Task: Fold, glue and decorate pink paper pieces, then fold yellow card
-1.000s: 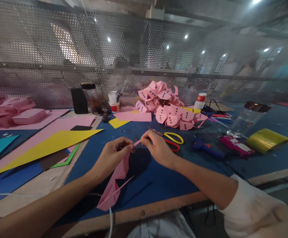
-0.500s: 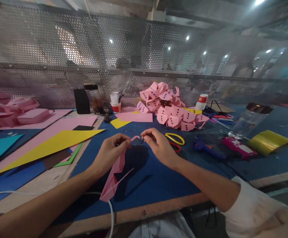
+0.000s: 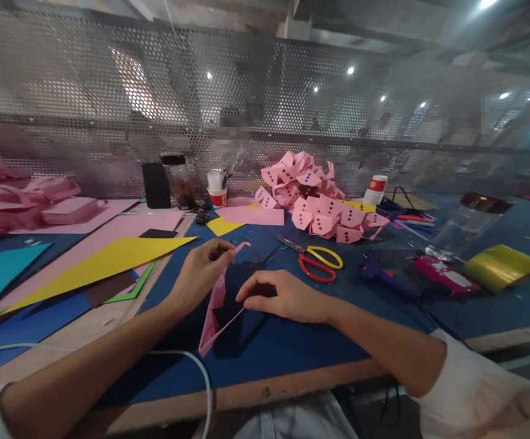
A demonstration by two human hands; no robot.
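A folded pink paper strip (image 3: 219, 294) hangs below my left hand (image 3: 208, 268), which pinches its upper end between thumb and fingers. The strip bends back at its bottom, and a thin flap rises from there toward the right. My right hand (image 3: 287, 296) is at the tip of that flap, with thumb and fingertips closed around it; the exact contact is partly hidden. Just beyond my right hand lie scissors (image 3: 317, 262) with one yellow and one red handle, blades pointing left.
Dotted pink folded papers (image 3: 310, 195) are heaped at the back. On the right lie a blue glue gun (image 3: 386, 277), a magenta tool (image 3: 445, 275) and a clear jar (image 3: 468, 225). Coloured sheets (image 3: 100, 268) cover the left side. A white cable (image 3: 196, 360) crosses the front edge.
My right hand has moved down and toward me, from the strip's upper end to the tip of its flap. The scissors show more fully. My left hand keeps its pinch.
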